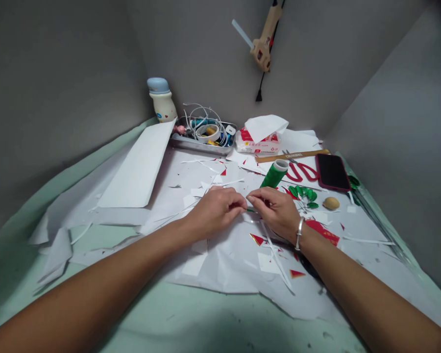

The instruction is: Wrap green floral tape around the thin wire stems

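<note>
My left hand (220, 208) is closed in a pinch at the middle of the paper-covered table. A thin green piece (250, 211) shows at its fingertips, too small to tell its kind. Close by on the right, my right hand (276, 210) is also pinched, a bracelet (299, 234) at its wrist; what its fingers hold is hidden. Just behind that hand a spool of green thread (274, 174) leans to the right, its lower end covered. Shiny green oval pieces (306, 194) lie in a heap to its right.
Around the hands are paper scraps (268, 262). A metal tray (202, 144) of thread and wire, a tissue pack (259, 142), a wooden ruler (297, 155), red-handled scissors (302, 171) and a phone (332, 171) lie behind. A glue gun (262, 51) hangs on the wall.
</note>
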Tool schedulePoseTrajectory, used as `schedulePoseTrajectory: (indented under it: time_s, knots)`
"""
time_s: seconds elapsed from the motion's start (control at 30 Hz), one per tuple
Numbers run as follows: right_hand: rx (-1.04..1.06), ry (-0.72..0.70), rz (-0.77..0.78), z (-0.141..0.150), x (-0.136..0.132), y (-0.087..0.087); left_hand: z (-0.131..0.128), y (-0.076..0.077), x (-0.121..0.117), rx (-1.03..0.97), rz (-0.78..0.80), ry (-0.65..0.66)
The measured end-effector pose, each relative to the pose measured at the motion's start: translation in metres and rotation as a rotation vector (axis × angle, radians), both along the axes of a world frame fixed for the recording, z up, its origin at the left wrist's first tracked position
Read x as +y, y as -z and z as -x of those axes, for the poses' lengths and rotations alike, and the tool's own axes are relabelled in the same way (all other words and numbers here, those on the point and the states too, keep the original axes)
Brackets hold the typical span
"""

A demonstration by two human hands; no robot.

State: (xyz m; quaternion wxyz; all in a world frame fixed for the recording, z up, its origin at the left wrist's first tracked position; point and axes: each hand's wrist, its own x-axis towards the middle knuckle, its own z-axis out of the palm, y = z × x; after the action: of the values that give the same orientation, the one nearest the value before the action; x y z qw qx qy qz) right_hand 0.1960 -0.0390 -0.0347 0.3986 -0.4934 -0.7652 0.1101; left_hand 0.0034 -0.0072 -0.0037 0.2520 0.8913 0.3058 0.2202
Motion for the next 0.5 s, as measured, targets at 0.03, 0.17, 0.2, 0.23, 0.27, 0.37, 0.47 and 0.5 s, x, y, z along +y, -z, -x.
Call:
schedulePoseTrajectory:
  time_s: [0.03, 0.17, 0.2, 0.23, 0.27, 0.37, 0.47, 0.5]
  knots:
    - [-0.001, -0.005, 0.020, 0.000, 0.001, 0.001, 0.000, -0.001, 0.000, -0.040, 0.045, -0.022]
    - [-0.126, -0.073, 0.038, 0.004, -0.002, 0.001, 0.001, -0.002, 0.002, -0.132, 0.113, -0.145]
    - [-0.174, -0.096, 0.027, 0.005, -0.004, 0.000, 0.001, -0.001, 0.003, -0.126, 0.095, -0.176]
    - [-0.221, -0.117, 0.010, 0.007, -0.006, -0.001, 0.001, 0.000, 0.004, -0.111, 0.066, -0.203]
    - [-0.260, -0.133, -0.016, 0.008, -0.008, -0.003, 0.001, 0.001, 0.004, -0.088, 0.029, -0.223]
    - [-0.310, -0.148, -0.113, 0.010, -0.011, -0.006, 0.001, 0.004, 0.004, 0.006, -0.084, -0.233]
    - [-0.257, -0.116, -0.157, 0.009, -0.010, -0.007, 0.001, 0.006, 0.003, 0.084, -0.147, -0.148]
    - [-0.229, -0.099, -0.150, 0.008, -0.009, -0.007, 0.001, 0.006, 0.003, 0.097, -0.159, -0.109]
